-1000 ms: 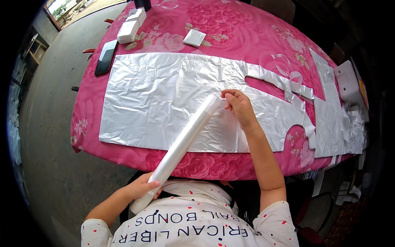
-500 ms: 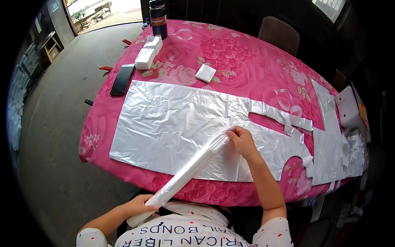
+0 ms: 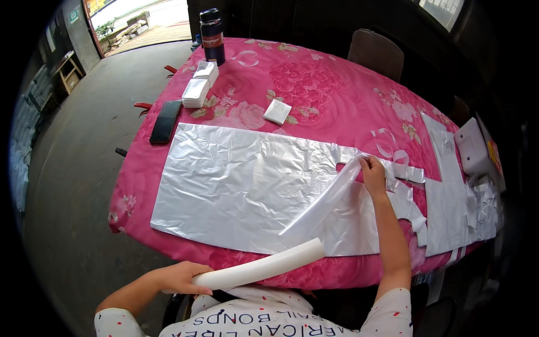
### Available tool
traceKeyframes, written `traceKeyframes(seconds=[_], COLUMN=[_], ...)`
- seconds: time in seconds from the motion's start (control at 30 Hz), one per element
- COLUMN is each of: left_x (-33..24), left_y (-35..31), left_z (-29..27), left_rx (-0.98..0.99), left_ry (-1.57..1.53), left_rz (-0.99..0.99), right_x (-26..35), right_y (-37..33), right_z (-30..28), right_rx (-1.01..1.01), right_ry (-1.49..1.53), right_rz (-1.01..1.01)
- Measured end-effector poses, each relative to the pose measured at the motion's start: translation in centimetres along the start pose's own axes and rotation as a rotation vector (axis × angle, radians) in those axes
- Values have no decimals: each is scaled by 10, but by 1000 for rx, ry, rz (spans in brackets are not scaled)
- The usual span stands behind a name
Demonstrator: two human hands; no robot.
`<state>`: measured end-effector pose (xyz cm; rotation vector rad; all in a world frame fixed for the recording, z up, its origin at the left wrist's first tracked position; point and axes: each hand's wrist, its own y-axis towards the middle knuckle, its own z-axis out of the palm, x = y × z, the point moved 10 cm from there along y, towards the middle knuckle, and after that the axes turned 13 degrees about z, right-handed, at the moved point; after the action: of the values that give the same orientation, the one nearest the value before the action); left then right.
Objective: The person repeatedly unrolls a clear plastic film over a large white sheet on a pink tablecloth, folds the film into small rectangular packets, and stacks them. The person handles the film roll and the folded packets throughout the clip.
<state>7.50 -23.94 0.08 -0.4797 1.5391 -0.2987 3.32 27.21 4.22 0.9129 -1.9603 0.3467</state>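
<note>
In the head view, the left hand (image 3: 181, 277), its arm bent low, is holding its curled fingers around one end of the white roll (image 3: 269, 268), perhaps keeping it steady by the worktop's (image 3: 247, 84) near edge. The right hand (image 3: 373, 175), arm stretched forward, is pinching a thin clear sheet (image 3: 323, 209), likely so it won't slip, over flat silvery plastic (image 3: 236, 180).

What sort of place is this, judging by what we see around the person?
Probably a small, informal workroom: a silvery plastic sheet with cut-outs lies spread on a pink floral tablecloth, small white packets are stacked nearby, and a plain grey floor runs to an open doorway.
</note>
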Motion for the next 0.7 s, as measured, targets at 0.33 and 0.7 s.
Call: traceKeyframes(seconds=[0.33, 0.7], left_x=[-134, -81], left_y=[110, 115], left_z=[-43, 31], left_rx=[-220, 64], left_ry=[1299, 1200], left_rz=[623, 826], right_x=[63, 59], right_y=[-30, -22], right_z=[123, 117], right_rx=[400, 251], right_ry=[106, 42], right_rz=[15, 148])
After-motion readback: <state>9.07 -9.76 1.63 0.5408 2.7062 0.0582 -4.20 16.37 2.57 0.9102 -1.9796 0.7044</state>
